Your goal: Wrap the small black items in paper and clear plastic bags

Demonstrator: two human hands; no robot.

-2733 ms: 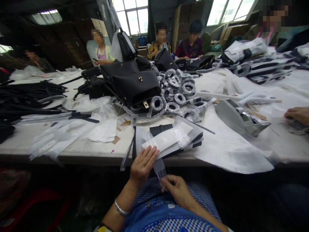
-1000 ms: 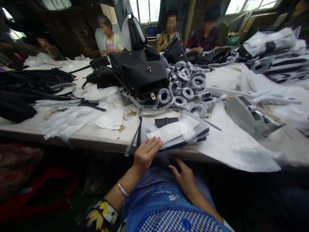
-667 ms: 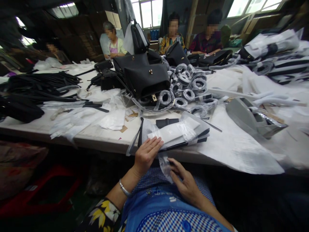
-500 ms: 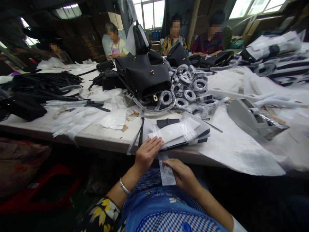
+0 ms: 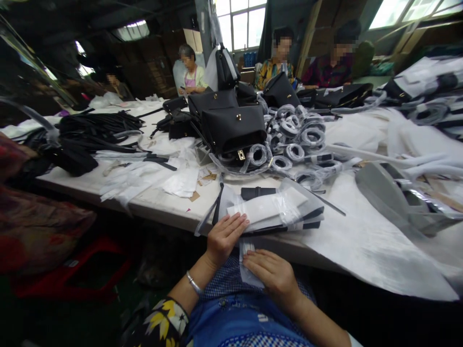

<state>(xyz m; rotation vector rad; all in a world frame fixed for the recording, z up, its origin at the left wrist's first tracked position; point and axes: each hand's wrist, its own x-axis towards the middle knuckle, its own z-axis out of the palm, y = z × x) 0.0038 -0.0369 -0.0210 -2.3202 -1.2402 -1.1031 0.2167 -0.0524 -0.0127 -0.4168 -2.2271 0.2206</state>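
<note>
On my feed the counter carries a wrapped bundle at its near edge, long axis slanting away rightward, nearer my left hand, whose flat, unclamped fingers rest on its left end. My right hand, below the edge, has fingertips on a clear strip hanging lengthwise at its left; I can't tell whether that grip pinches.

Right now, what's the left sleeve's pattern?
The left sleeve shows yellow and white flowers on black, in the head view.

A workshop, this: beyond the fingers, black handbags lie heaped on a long table, co-workers lining its far side!
</note>
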